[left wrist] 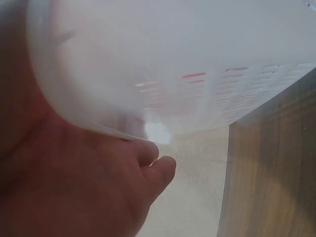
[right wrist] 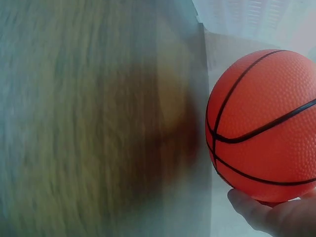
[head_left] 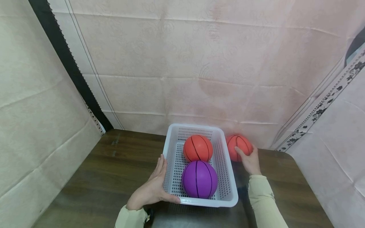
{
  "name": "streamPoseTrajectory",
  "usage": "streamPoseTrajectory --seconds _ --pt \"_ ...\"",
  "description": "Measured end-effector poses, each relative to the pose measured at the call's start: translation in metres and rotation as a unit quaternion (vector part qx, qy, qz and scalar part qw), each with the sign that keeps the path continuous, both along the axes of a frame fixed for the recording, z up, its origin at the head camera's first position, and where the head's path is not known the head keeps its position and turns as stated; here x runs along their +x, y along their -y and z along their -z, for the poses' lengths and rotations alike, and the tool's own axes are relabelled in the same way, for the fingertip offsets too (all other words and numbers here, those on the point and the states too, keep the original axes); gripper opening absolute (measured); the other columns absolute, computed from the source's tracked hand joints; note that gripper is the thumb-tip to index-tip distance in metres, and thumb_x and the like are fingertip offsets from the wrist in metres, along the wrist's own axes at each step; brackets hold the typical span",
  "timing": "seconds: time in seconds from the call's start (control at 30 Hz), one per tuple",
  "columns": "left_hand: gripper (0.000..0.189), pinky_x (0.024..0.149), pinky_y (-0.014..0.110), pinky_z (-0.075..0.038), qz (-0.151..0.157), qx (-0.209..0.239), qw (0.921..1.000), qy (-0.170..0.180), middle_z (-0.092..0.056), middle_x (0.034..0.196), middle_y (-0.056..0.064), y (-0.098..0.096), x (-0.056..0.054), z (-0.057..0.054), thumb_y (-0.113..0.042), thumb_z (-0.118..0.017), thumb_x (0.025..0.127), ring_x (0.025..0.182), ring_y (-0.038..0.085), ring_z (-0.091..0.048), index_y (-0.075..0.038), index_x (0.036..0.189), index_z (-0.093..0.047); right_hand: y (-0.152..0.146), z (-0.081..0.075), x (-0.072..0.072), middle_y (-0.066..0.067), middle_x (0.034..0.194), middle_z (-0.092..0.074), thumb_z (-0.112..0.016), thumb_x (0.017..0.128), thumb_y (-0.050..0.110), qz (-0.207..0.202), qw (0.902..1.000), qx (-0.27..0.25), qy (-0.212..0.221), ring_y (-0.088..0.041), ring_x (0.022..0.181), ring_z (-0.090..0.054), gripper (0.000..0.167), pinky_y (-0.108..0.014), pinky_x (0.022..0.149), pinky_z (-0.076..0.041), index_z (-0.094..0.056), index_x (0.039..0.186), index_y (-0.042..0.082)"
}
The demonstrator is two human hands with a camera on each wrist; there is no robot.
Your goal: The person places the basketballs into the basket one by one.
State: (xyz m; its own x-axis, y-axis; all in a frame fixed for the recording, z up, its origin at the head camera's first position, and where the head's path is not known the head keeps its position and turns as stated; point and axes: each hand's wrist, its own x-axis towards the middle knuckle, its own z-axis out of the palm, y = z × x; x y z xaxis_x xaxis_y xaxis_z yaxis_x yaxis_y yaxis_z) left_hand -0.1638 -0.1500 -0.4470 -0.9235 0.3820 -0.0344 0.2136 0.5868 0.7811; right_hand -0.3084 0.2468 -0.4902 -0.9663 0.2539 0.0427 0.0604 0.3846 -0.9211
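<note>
A white perforated plastic basket point(head_left: 230, 186) stands on the table, with an orange-red toy basketball point(head_left: 198, 148) and a larger purple one point(head_left: 199, 179) inside. My left hand point(head_left: 152, 188) holds its near left corner, the thumb on the front rim and the fingers along the left side. In the left wrist view, the fingers point(left wrist: 160, 173) lie beneath the basket's rim. Just right of the basket, my right hand point(head_left: 251, 160) grips a second orange-red toy basketball point(head_left: 238, 146) from its right and near side. The right wrist view shows this ball point(right wrist: 266, 123) large, with part of the hand below it.
The dark wooden table point(head_left: 114, 183) extends on both sides of the basket. A pale cloth wall point(head_left: 199, 63) rises right behind the basket and ball. Other cloth panels stand left point(head_left: 34, 126) and right point(head_left: 342, 152).
</note>
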Motion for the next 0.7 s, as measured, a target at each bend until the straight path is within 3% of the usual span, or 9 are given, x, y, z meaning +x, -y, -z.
streamPoseTrajectory --seconds 0.3,0.53,0.7 --pt "0.146 0.112 0.061 -0.009 -0.004 -0.005 1.0000 0.002 0.026 0.158 0.010 0.000 0.001 -0.001 -0.052 -0.090 0.058 0.144 0.029 0.020 -0.004 0.153 0.010 -0.008 -0.022 0.018 -0.022 0.152 -0.028 -0.066 0.087 0.054 -0.002 0.9997 0.022 -0.014 -0.041 0.136 -0.033 0.100 -0.060 0.107 -0.030 -0.008 0.155 0.009" --pt "0.145 0.110 0.063 -0.009 -0.003 -0.001 1.0000 -0.005 0.025 0.158 0.012 0.000 0.001 0.000 -0.051 -0.090 0.059 0.144 0.032 0.019 -0.002 0.153 0.008 -0.009 -0.050 0.040 -0.019 0.152 -0.029 -0.065 0.087 0.054 -0.039 0.9961 0.069 -0.038 -0.043 0.134 -0.035 0.097 -0.065 0.101 -0.033 -0.008 0.156 0.018" --pt "0.145 0.111 0.061 -0.009 -0.005 -0.007 1.0000 -0.001 0.025 0.158 0.010 0.000 0.001 0.000 -0.052 -0.090 0.059 0.144 0.029 0.019 -0.004 0.153 0.009 -0.001 -0.070 0.056 -0.017 0.149 -0.034 -0.072 0.085 0.048 -0.095 0.9840 0.124 -0.087 -0.043 0.129 -0.041 0.096 -0.067 0.095 -0.038 -0.012 0.156 0.026"
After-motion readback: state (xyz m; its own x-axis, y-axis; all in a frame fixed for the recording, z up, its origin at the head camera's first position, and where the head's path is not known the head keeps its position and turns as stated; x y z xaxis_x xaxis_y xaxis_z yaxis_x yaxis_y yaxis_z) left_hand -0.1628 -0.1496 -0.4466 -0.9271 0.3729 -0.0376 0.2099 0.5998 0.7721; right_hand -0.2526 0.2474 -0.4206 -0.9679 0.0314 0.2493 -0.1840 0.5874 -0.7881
